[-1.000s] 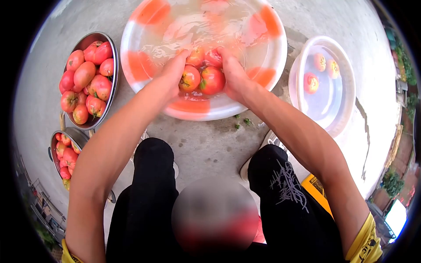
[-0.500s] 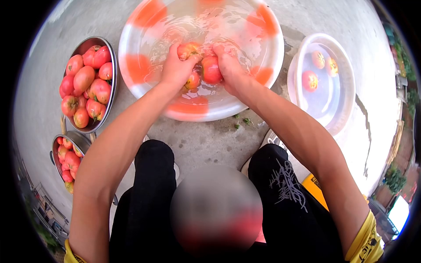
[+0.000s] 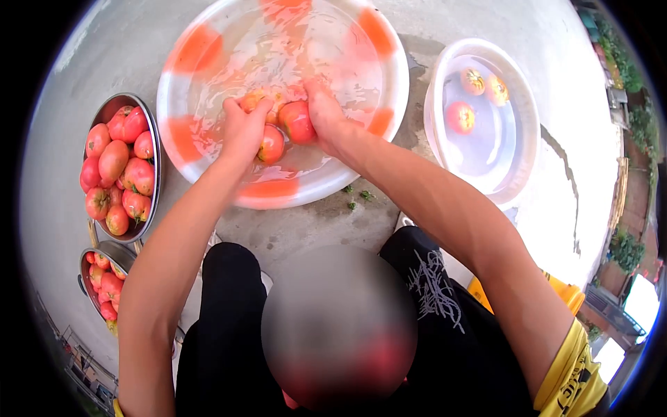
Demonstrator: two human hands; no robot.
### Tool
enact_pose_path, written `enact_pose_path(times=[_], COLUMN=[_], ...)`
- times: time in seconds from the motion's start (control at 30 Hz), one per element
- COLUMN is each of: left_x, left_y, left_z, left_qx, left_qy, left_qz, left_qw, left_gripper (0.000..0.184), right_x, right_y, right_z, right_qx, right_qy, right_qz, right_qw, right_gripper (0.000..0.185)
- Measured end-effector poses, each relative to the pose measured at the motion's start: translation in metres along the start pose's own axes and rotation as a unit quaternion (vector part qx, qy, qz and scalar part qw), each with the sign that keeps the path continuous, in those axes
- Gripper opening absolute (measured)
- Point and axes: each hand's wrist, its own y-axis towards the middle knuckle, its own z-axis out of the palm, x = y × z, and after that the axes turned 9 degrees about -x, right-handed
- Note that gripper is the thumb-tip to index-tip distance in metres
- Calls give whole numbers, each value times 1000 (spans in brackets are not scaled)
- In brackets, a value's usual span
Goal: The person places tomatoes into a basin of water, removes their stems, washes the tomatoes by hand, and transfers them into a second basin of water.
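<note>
A large basin (image 3: 399, 97) with white and orange patches holds water in front of me. Both my hands are partly in it. My left hand (image 3: 243, 132) is curled round a yellowish-red tomato (image 3: 251, 101), thumb and forefinger on either side. Against a redder tomato (image 3: 297, 123) presses my right hand (image 3: 325, 115), its fingers under the rippling water and hard to see. Another tomato (image 3: 271, 144) floats just below, close to my left thumb. More yellowish-red fruit shows blurred between the hands.
A translucent tub (image 3: 529, 132) at the right holds water and three tomatoes. At the left stand a metal bowl (image 3: 159, 153) and a metal pot (image 3: 114, 251), both heaped with tomatoes. Green tomato stems (image 3: 366, 195) lie on the concrete floor (image 3: 299, 226) near my knees.
The view has shifted, so the basin and tub sit further left. Within the basin my hands have come slightly nearer to me, and the lower tomato shows more of its red side.
</note>
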Motion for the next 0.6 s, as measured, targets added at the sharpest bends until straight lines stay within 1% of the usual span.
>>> enact_pose_path(times=[0.07, 0.13, 0.2, 0.27, 0.3, 0.37, 0.4, 0.47, 0.5, 0.57, 0.6], left_x=[23, 20, 24, 38, 36, 32, 35, 37, 32, 23, 27], left_y=[16, 15, 17, 28, 26, 22, 23, 28, 26, 20, 23], left_z=[4, 2, 1, 0, 3, 6, 6, 7, 7, 4, 2], left_qx=[8, 38, 37, 75, 89, 45, 52, 46, 48, 48, 48], left_qy=[-31, -62, -43, -78, -81, -99, -102, -74, -71, 37, 41], left_qz=[10, -31, -24, -25, -19, -24, -21, 7, 9, 21, 22], left_qw=[999, 997, 998, 994, 993, 994, 993, 996, 996, 998, 998], left_gripper=[57, 52, 48, 49, 49, 51, 51, 56, 56, 58, 58], right_x=[-12, -25, -6, -8, -11, -18, -19, -18, -13, -2, -5], right_y=[21, 39, 4, 5, 10, 20, 19, 18, 11, -8, -5], right_z=[-6, -3, -4, -4, -4, -3, -1, 0, -3, -9, -11], right_qx=[9, -22, -71, -16, -29, -29, -36, -110, -110, -44, -43], right_qy=[-27, -17, -121, -113, -108, -132, -132, -153, -149, -146, -143], right_qz=[-64, -32, -54, -74, -81, -120, -124, -132, -133, -154, -153], right_qw=[998, 999, 989, 991, 990, 983, 983, 973, 974, 976, 977], right_gripper=[67, 68, 69, 67, 67, 62, 62, 57, 57, 50, 50])
